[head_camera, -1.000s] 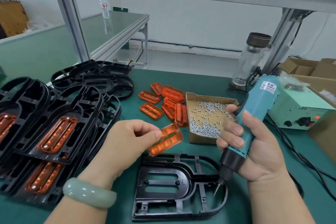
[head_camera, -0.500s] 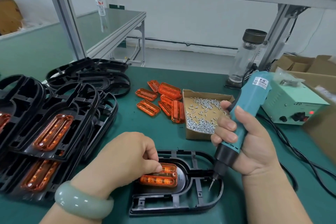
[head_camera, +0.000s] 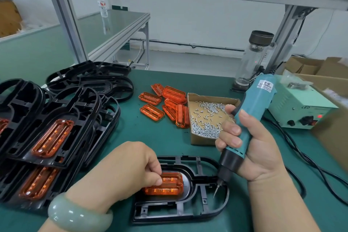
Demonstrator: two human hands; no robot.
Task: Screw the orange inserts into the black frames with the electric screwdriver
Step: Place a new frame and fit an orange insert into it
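Note:
A black frame (head_camera: 205,211) lies flat on the green mat near the front edge. An orange insert (head_camera: 169,186) sits in its oval recess. My left hand (head_camera: 128,167) has its fingers curled onto the insert's left end, pinching it in place. My right hand (head_camera: 254,149) grips the teal electric screwdriver (head_camera: 250,115), tilted, with its bit hovering over the frame's right end, just right of the insert. Loose orange inserts (head_camera: 165,105) lie in a heap behind. A cardboard box (head_camera: 199,141) holds small silver screws.
Stacked black frames (head_camera: 56,128), some with orange inserts fitted, fill the left side. A pale green power unit (head_camera: 301,111) with cables stands at right, a glass bottle (head_camera: 252,60) behind it, cardboard boxes at far right. Metal frame posts rise at back.
My left hand brought the orange insert down from the air into the frame's recess and now holds it there. The screwdriver stayed over the frame's right end.

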